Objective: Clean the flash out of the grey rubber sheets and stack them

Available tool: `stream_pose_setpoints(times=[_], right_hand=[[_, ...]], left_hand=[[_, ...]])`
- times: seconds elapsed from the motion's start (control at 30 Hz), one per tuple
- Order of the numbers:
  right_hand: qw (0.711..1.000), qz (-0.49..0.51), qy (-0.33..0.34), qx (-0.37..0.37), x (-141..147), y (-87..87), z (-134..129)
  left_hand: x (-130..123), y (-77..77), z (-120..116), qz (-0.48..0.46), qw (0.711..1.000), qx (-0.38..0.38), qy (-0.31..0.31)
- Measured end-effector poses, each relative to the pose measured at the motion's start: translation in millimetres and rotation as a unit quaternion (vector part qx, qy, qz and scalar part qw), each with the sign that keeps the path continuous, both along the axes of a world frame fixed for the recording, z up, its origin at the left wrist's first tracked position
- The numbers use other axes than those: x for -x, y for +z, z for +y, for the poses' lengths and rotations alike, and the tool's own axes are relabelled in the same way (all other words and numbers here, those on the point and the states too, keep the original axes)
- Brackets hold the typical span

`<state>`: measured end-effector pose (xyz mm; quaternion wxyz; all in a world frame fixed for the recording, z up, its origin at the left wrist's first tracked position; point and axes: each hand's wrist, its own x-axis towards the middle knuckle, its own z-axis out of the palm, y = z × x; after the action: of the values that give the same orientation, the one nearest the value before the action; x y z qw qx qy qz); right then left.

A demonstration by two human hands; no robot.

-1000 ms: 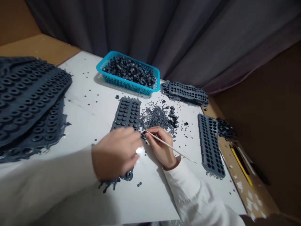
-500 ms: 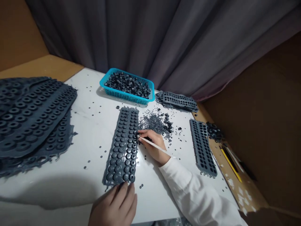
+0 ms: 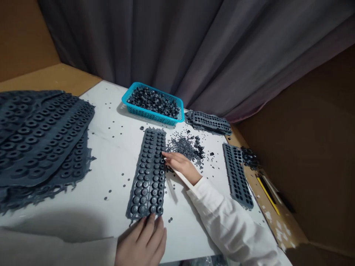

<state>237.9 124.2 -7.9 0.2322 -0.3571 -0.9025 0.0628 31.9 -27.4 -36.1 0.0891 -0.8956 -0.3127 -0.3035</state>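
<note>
A dark grey rubber sheet (image 3: 146,173) with rows of round, raised pieces lies lengthwise before me. My left hand (image 3: 144,240) rests at its near end, fingers stretched out and fingertips touching the edge; the thumb is hidden. At the right edge of the sheet, my right hand (image 3: 181,165) has its index fingertip on the outer row. Its other fingers are curled round a thin white stick-like tool (image 3: 184,180), which slants back toward the wrist. Just beyond that hand is a heap of small dark discs (image 3: 183,146), with some larger black pieces (image 3: 199,147) beside it.
A blue basket (image 3: 155,117) full of small dark rubber parts stands at the back. Large studded sheets (image 3: 41,144) are stacked at left. Perforated sheets (image 3: 208,122) lie at back right, another perforated sheet (image 3: 237,175) at right. A yellow-handled tool (image 3: 267,194) lies beyond it.
The view has shifted slightly. My right index finger has stretched out along the sheet's edge, and the white tool has drawn back from the row, closer against the hand. My left hand stays at the near end.
</note>
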Motion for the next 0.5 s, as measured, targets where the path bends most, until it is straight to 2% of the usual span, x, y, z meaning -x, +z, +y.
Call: stream_pose_setpoints(times=[0.13,0.33,0.5], right_hand=[[0.998,0.044,-0.037,-0.002,3.2,0.8,2.3],[0.980,0.140,-0.124,0.070,9.9,-2.4,-2.4],[0.973,0.156,-0.141,0.099,14.0,-5.8,1.5]], left_hand=[[1.1,0.7,1.0,0.012,1.000,0.005,-0.008],[1.9,-0.1,2.7,-0.004,1.000,0.006,-0.013],[2.8,1.7,3.9,-0.005,1.000,0.000,-0.017]])
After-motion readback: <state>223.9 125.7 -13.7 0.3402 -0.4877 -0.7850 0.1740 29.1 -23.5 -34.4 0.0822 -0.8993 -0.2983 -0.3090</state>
